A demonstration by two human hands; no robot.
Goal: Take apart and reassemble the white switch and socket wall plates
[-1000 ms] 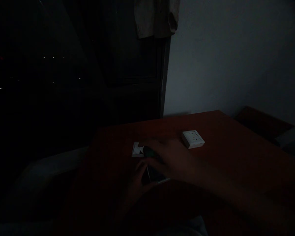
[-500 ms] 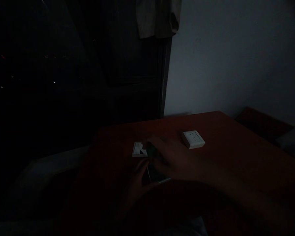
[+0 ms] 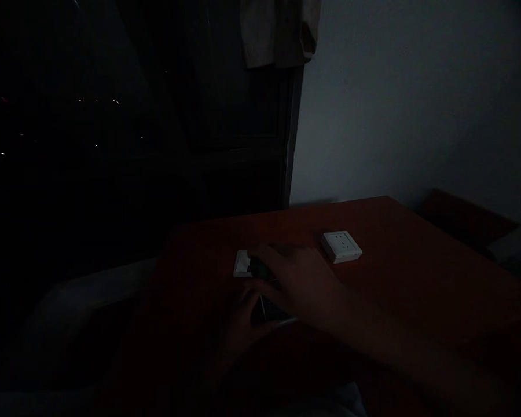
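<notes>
The room is very dark. My right hand [image 3: 301, 284] reaches across a reddish table [image 3: 417, 278], its fingers curled round a dark object I cannot make out, beside a small white plate [image 3: 241, 263]. My left hand [image 3: 243, 324] lies below it, its fingers closed on a dark flat piece with a pale edge [image 3: 271, 313]. A white wall socket [image 3: 341, 246] lies face up on the table, to the right of my right hand and apart from it.
A dark door or cabinet [image 3: 238, 116] stands behind the table, with pale cloth [image 3: 278, 32] hanging at its top. A pale wall [image 3: 417, 104] is at the right. A low dark brown surface [image 3: 464, 217] sits at the far right.
My right hand has shifted slightly left and covers more of the small white plate. The white socket and my left hand have stayed in place.
</notes>
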